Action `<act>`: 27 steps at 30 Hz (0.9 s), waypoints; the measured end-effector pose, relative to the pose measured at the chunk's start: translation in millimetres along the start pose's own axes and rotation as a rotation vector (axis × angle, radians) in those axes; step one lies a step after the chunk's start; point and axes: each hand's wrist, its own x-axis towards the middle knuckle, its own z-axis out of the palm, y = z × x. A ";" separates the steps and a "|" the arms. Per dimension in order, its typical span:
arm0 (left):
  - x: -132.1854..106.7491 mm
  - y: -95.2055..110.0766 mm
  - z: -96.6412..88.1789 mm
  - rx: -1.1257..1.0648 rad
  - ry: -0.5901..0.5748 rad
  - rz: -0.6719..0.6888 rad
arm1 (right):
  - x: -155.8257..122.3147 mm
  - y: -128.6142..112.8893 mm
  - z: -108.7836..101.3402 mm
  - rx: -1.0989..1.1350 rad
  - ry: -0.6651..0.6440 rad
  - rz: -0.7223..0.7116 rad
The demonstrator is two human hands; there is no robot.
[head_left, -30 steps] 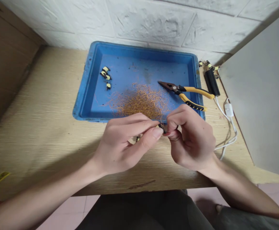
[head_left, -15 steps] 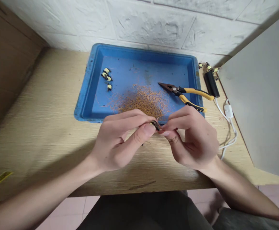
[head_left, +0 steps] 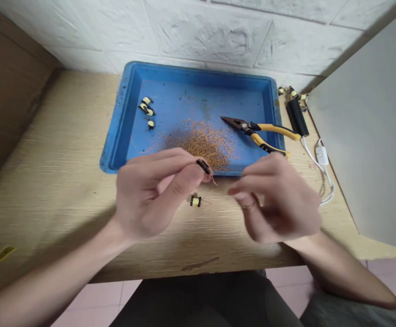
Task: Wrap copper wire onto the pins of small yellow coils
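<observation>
Between thumb and fingertips, my left hand [head_left: 160, 193] pinches a small black coil bobbin [head_left: 203, 166] in front of the tray. A thin copper-coloured wire end [head_left: 214, 180] hangs free from it. My right hand [head_left: 274, 200] is apart, to the right, slightly blurred, with thumb and forefinger pressed together; whether anything tiny is between them cannot be made out. Below the hands, another coil bobbin [head_left: 196, 201] with yellow tape and black ends lies on the table, a thin wire sticking out of it.
A blue tray [head_left: 112, 136] holds a heap of wire clippings [head_left: 204, 143], several yellow-taped coil bobbins [head_left: 146, 108] and yellow-handled long-nose pliers [head_left: 252, 129], spread open. Right of it lie a black cylinder [head_left: 297, 118], more coil bobbins [head_left: 292, 93] and a white cable with a switch [head_left: 322, 155].
My hands have drawn apart: the left moved left with the bobbin, the right moved right, off it. The wire end and the bobbin on the table now show.
</observation>
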 end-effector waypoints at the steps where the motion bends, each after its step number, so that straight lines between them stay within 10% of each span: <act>1: 0.9 0.9 0.0 -0.024 -0.049 0.006 | 1.3 2.5 -1.2 -0.001 0.080 0.033; 6: 1.2 6.6 1.5 -0.096 -0.212 -0.067 | 5.1 7.2 -4.5 -0.015 0.052 0.097; 14: -1.0 5.4 -0.7 -0.117 -0.220 -0.076 | 5.4 0.6 -1.0 0.256 -0.125 0.173; 27: -0.3 10.1 0.5 -0.089 -0.219 -0.121 | 8.4 -1.7 -7.1 0.106 -0.185 0.113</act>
